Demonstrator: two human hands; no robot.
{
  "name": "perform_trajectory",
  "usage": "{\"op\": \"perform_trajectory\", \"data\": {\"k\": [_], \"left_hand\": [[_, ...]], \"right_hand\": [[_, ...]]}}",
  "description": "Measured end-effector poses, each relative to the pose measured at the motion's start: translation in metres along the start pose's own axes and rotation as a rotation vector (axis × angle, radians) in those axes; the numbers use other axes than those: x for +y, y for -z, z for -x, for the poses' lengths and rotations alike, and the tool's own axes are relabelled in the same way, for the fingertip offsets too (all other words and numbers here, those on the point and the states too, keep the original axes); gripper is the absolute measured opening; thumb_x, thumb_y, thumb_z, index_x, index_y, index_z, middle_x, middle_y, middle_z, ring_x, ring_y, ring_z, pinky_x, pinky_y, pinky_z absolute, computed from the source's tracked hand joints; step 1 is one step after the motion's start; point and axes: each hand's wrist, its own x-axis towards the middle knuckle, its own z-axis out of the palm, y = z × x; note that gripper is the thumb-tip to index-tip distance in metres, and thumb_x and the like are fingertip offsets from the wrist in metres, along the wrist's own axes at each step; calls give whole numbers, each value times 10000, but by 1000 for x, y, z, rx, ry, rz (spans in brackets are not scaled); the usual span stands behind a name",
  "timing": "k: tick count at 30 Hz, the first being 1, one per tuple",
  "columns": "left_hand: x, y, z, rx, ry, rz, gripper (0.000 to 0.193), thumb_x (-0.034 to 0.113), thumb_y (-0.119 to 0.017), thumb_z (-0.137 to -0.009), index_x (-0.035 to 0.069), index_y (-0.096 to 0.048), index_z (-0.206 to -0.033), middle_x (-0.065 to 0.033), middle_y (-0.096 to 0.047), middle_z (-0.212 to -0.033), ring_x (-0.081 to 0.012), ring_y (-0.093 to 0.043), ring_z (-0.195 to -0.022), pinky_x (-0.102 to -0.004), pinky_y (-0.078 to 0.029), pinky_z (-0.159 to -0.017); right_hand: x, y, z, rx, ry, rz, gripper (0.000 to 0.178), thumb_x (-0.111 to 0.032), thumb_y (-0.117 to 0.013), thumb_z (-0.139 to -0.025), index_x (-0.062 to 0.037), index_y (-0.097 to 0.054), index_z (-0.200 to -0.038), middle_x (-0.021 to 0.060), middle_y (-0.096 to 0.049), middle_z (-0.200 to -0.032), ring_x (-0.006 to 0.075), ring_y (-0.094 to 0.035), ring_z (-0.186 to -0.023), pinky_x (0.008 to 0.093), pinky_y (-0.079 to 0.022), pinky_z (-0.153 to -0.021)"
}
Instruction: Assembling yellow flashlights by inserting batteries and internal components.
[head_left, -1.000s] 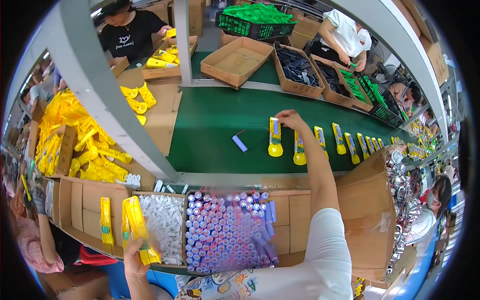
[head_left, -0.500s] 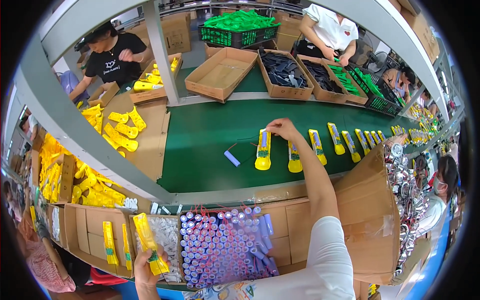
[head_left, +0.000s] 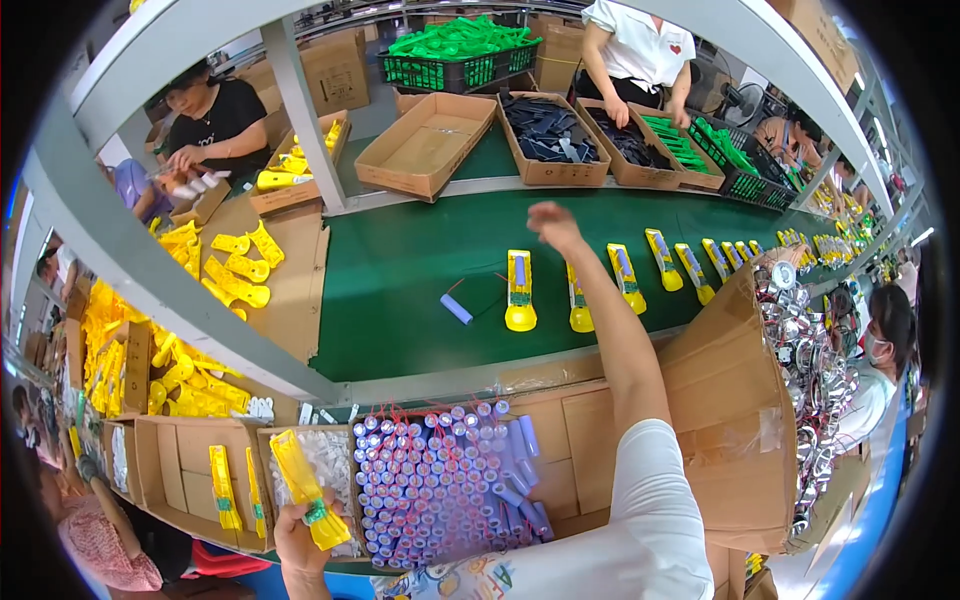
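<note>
My left hand (head_left: 300,530), low at the left, is closed around yellow plastic housings (head_left: 300,478) with green circuit boards, apparently a small stack. My right hand (head_left: 553,224) hovers over the green belt, fingers loosely apart and slightly blurred, with nothing visible in them. Just below it lies a yellow housing (head_left: 520,312) holding a purple battery cell (head_left: 519,270). A loose purple cell (head_left: 456,309) with a red wire rests on the belt to its left. Another yellow housing (head_left: 580,316) lies partly behind my right forearm.
A box of purple cells (head_left: 430,480) with red wires stands in front of me. More fitted housings (head_left: 663,260) line the green belt (head_left: 400,300) rightward. A carton of shiny round metal parts (head_left: 800,380) stands right. Two co-workers work across the belt beside boxes (head_left: 425,150). A grey frame post (head_left: 200,270) crosses the left.
My right hand has come off the cell in the yellow housing and lifted away from it. My left hand keeps its hold. The whole view has shifted slightly.
</note>
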Motion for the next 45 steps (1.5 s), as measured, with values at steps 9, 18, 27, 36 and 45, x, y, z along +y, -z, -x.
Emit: {"op": "perform_trajectory", "data": {"k": [9,18,27,36,45], "left_hand": [[-30,-60,-2,-28,-114,67,498,57,-571,-823,23,-432,-1300,-133,-575,-1154,-235,-587,-1014,-399,-550,-800],[-51,-56,24,-129,-282,-438,532,75,-436,-868,87,-254,-1368,-111,-521,-1078,-226,-601,-889,-348,-545,-754],[-59,-39,14,-85,-437,-513,353,36,-395,-950,53,-339,-1298,-86,-516,-1102,-163,-542,-970,-292,-457,-864],[-49,-45,0,-301,-295,-439,362,79,-376,-936,124,-277,-1281,-106,-508,-917,-169,-551,-723,-329,-528,-628],[-62,-37,2,-242,-297,-435,372,345,-234,-996,85,-328,-1245,-100,-509,-1054,-166,-564,-823,-301,-507,-718]], "right_hand": [[-228,-107,303,-762,1471,202,276,-149,-692,-768,-79,-645,-1031,78,-603,-1165,244,-587,-1018,382,-479,-832],[-226,-121,374,-753,459,-116,78,-63,-709,-796,-30,-653,-841,30,-601,-770,80,-540,-604,216,-414,-510],[-208,-123,382,-655,656,22,138,-107,-743,-750,-47,-673,-852,55,-619,-754,167,-622,-610,283,-506,-564],[-93,-117,126,-371,143,1069,342,-286,-744,-770,-42,-671,-999,173,-659,-973,310,-629,-986,421,-524,-825],[-233,-127,364,-870,295,175,111,-144,-728,-807,-46,-687,-838,27,-619,-705,66,-569,-611,247,-436,-533]]}}
